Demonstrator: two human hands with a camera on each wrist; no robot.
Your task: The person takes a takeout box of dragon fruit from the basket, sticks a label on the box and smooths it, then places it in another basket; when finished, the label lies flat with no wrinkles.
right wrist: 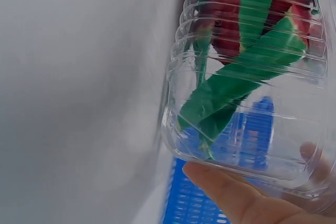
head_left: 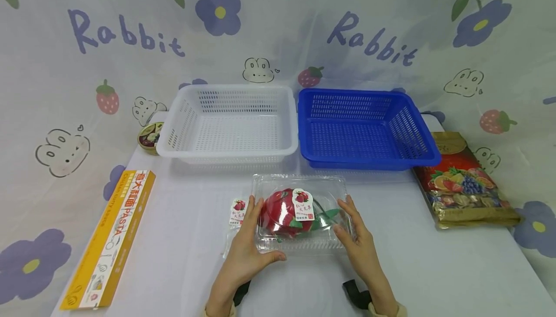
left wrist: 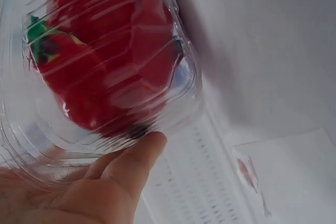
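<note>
Grasping clear box [head_left: 299, 247]: fingers of left hand [head_left: 248, 249] at nine o'clock, right hand [head_left: 359, 245] at three; red-and-green item [head_left: 278, 213] inside.

Head cam looks forward and down from above, taking in worktop [head_left: 191, 230] and backdrop [head_left: 278, 22]. Both wrist cams sit close, views tilted: left shares clear container [head_left: 304, 245] and white basket [head_left: 230, 154] with head, right the container and blue basket [head_left: 369, 164].
</note>
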